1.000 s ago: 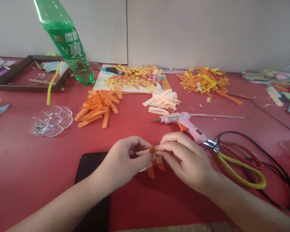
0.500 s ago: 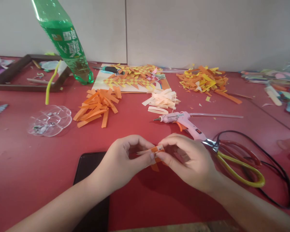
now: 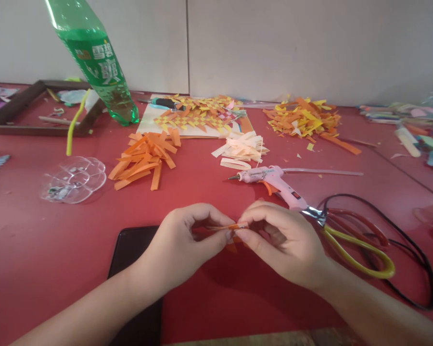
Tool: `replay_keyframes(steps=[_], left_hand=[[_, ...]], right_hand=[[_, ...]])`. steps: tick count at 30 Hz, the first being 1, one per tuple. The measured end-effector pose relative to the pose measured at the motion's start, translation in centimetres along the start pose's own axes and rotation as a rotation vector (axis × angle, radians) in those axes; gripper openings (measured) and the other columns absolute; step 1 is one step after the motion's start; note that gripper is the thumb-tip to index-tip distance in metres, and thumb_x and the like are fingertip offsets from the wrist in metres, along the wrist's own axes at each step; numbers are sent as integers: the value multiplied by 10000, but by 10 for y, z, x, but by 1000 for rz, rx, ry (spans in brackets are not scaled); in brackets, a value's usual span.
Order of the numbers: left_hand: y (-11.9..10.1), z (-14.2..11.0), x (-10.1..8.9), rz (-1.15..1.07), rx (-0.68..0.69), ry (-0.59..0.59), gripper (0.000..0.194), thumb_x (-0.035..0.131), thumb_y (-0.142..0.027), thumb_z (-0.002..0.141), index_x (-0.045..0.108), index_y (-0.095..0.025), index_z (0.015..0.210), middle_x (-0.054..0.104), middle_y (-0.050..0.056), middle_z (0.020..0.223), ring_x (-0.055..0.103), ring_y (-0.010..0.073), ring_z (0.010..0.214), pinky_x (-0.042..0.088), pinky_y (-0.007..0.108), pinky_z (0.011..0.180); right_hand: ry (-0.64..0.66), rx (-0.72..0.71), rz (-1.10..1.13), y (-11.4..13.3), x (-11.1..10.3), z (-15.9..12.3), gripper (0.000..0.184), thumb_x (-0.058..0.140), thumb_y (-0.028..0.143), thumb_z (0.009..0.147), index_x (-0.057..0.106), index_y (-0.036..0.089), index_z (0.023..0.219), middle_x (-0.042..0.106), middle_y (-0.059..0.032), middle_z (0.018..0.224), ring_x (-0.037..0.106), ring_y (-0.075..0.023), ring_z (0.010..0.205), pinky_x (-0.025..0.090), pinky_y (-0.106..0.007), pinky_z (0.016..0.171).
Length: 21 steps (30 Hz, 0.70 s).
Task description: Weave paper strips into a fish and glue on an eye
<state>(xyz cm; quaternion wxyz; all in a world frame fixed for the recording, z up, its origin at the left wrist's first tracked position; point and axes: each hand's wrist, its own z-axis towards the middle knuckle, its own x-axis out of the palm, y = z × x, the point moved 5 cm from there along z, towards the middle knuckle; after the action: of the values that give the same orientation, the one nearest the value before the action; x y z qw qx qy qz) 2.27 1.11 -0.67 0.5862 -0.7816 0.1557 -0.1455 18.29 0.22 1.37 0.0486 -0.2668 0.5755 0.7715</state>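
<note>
Between my two hands is a small woven piece of orange and pale paper strips (image 3: 238, 226), seen nearly edge-on. My left hand (image 3: 195, 233) pinches its left end with thumb and forefinger, while my right hand (image 3: 279, 235) pinches the right end. An orange strip end hangs below the fingertips, and much of the piece is hidden by them. Just beyond my right hand lies a pink hot glue gun (image 3: 274, 182). A black flat device (image 3: 135, 250) rests partly under my left forearm. Farther back are a pile of orange paper strips (image 3: 146, 158) and a pile of cream strips (image 3: 243, 148).
Scissors with red and yellow handles (image 3: 361, 254) and a black cable (image 3: 424, 259) lie right. A tall green bottle (image 3: 101, 67), a dark frame (image 3: 32, 129) and a clear flower-shaped dish (image 3: 75, 180) stand left. Woven yellow-orange pieces (image 3: 198, 113) and scraps (image 3: 305, 117) lie behind.
The woven paper piece has been tilted, so its face now shows as a thin edge. Both hands keep their pinch and have barely shifted.
</note>
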Motion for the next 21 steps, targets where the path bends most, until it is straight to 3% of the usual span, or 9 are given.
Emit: replay_keyframes(steps=[21], left_hand=[[-2,1,1,4,23,10,31,681,-180,819,712,-186,817,752,-2,786,717,128,755,567,197,741]], right_hand=[[16,21,11,-1,-1,0,58,589,176,889,590,208,841,598,15,751,558,-92,635,446,-229,566]])
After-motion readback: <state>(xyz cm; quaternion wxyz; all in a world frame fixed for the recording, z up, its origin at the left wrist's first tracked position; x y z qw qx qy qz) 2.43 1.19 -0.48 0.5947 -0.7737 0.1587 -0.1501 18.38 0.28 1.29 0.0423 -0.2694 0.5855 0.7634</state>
